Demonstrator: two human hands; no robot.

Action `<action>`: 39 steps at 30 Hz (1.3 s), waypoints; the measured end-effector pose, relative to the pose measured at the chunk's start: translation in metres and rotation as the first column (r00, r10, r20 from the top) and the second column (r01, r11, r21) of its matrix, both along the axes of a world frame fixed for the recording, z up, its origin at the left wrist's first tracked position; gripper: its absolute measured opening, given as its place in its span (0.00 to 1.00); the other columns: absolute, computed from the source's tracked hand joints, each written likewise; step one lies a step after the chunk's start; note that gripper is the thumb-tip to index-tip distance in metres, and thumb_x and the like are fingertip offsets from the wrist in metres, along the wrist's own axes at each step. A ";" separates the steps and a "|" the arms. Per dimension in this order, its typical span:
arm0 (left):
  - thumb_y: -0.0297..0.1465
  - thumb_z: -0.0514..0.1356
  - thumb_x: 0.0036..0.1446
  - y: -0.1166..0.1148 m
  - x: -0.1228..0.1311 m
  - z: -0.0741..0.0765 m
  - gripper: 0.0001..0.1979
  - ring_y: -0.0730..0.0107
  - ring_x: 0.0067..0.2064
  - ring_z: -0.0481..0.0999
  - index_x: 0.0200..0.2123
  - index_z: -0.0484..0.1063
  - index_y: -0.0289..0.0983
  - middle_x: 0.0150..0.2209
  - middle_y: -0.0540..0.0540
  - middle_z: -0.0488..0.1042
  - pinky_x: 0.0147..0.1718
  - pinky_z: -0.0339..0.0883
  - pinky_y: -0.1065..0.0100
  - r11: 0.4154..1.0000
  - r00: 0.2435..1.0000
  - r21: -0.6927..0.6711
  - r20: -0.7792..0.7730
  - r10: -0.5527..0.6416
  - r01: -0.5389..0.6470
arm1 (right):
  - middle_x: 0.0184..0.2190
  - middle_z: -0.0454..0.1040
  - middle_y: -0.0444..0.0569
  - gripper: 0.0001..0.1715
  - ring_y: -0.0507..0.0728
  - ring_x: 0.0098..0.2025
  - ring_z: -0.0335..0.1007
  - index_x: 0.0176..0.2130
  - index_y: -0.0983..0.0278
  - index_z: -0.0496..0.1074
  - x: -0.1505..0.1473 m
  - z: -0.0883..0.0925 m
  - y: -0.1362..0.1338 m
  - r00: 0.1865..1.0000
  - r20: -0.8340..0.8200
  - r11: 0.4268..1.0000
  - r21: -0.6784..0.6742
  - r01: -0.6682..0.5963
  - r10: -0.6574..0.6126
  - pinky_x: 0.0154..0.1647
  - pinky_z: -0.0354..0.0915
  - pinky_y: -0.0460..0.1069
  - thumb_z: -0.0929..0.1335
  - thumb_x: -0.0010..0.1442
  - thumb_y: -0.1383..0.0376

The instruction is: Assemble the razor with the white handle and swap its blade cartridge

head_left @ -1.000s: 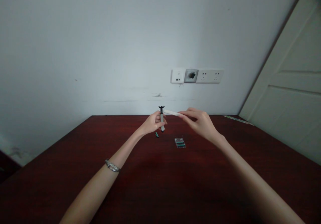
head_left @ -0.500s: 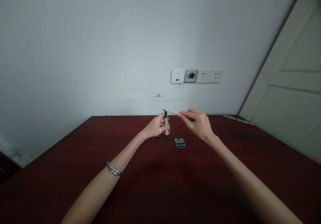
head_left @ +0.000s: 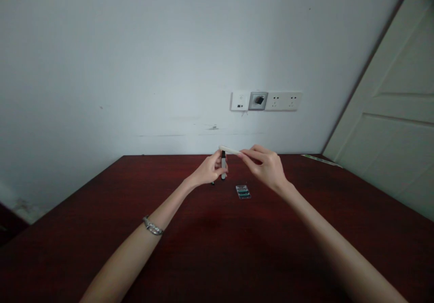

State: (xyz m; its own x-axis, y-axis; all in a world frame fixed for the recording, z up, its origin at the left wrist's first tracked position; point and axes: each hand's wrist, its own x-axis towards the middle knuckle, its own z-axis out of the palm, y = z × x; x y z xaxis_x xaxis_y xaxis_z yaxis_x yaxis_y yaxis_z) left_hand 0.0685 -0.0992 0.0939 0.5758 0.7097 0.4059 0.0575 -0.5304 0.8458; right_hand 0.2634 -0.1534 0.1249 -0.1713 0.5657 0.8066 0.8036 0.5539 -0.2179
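My left hand [head_left: 210, 169] is closed around a slim grey, pen-like stick with a black top [head_left: 223, 166], held upright above the table. Between the thumb and fingers of my right hand [head_left: 266, 163] is a thin flat white strip [head_left: 230, 150]. Its left end meets or overlaps the black top, close to my left fingertips; contact cannot be made out for certain. Below them lies a small clear flat case [head_left: 243, 191] with dark green bands. A tiny dark piece [head_left: 213, 183] sits under my left hand, too small to name.
The dark red wooden table [head_left: 203, 258] reaches back to a white wall [head_left: 152, 59]. Sockets and switches [head_left: 281, 101] are set in the wall. A long thin patterned strip [head_left: 321, 160] lies at the back right, near a white panelled door [head_left: 400, 104].
The white strip's left end has shifted slightly left over the black top, covering more of it. Both hands keep their grip. The whole view has moved a little.
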 end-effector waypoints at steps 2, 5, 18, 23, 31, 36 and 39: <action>0.24 0.58 0.51 0.001 -0.004 0.002 0.13 0.74 0.28 0.74 0.38 0.57 0.36 0.29 0.50 0.69 0.30 0.69 0.69 1.000 1.000 0.012 0.003 -0.005 0.005 | 0.27 0.74 0.48 0.19 0.51 0.25 0.67 0.37 0.60 0.79 0.011 0.000 0.007 1.000 -0.018 1.000 0.006 0.021 -0.021 0.25 0.57 0.46 0.63 0.61 0.54; 0.24 0.58 0.52 0.004 -0.011 0.003 0.13 0.75 0.28 0.73 0.38 0.57 0.36 0.29 0.50 0.70 0.30 0.68 0.69 0.999 1.000 0.039 0.008 0.018 -0.018 | 0.27 0.74 0.48 0.18 0.52 0.25 0.67 0.37 0.61 0.79 0.026 -0.001 0.015 0.996 -0.058 0.997 0.028 0.072 -0.070 0.26 0.58 0.46 0.63 0.61 0.55; 0.24 0.58 0.51 0.003 -0.009 0.003 0.12 0.72 0.28 0.74 0.38 0.57 0.36 0.28 0.50 0.69 0.30 0.69 0.68 0.999 0.999 0.045 -0.042 0.022 -0.020 | 0.27 0.74 0.49 0.19 0.52 0.27 0.69 0.37 0.63 0.79 0.012 -0.007 0.013 0.993 -0.071 0.993 -0.068 -0.095 0.090 0.28 0.61 0.46 0.64 0.61 0.55; 0.25 0.57 0.51 0.009 -0.017 0.001 0.12 0.73 0.27 0.73 0.38 0.56 0.37 0.28 0.51 0.69 0.28 0.68 0.68 0.999 0.998 0.032 -0.036 0.045 -0.044 | 0.27 0.74 0.50 0.18 0.54 0.27 0.69 0.35 0.65 0.79 0.028 -0.013 0.027 0.988 -0.146 0.998 -0.040 -0.051 0.045 0.29 0.62 0.47 0.64 0.60 0.56; 0.25 0.57 0.50 0.006 -0.006 -0.002 0.11 0.73 0.28 0.72 0.37 0.59 0.36 0.28 0.50 0.69 0.30 0.67 0.69 0.991 0.987 0.099 -0.124 0.102 -0.090 | 0.27 0.74 0.49 0.17 0.52 0.26 0.68 0.38 0.62 0.79 0.000 -0.007 0.009 0.979 -0.076 0.980 -0.046 -0.193 0.189 0.29 0.62 0.47 0.64 0.61 0.56; 0.25 0.57 0.51 0.002 -0.008 0.004 0.11 0.74 0.29 0.72 0.37 0.57 0.37 0.29 0.50 0.69 0.30 0.67 0.69 0.998 0.997 0.054 -0.063 0.042 -0.039 | 0.26 0.73 0.49 0.17 0.53 0.27 0.68 0.36 0.64 0.79 0.029 -0.011 0.025 0.983 -0.148 0.993 -0.030 -0.112 0.107 0.29 0.61 0.48 0.65 0.60 0.57; 0.25 0.57 0.51 0.004 -0.010 0.004 0.11 0.74 0.29 0.72 0.36 0.57 0.37 0.29 0.50 0.69 0.30 0.67 0.69 0.997 0.996 0.052 -0.059 0.061 -0.058 | 0.25 0.73 0.49 0.17 0.53 0.26 0.67 0.36 0.65 0.79 0.034 -0.010 0.026 0.980 -0.171 0.995 -0.001 -0.105 0.103 0.28 0.61 0.48 0.65 0.60 0.57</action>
State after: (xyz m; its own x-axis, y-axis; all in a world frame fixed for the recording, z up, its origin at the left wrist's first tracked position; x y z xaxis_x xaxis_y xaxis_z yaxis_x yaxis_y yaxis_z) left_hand 0.0586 -0.0956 0.0978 0.5575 0.7233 0.4075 0.1408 -0.5661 0.8122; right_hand 0.2975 -0.1274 0.1152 -0.0899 0.5605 0.8233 0.6925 0.6293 -0.3528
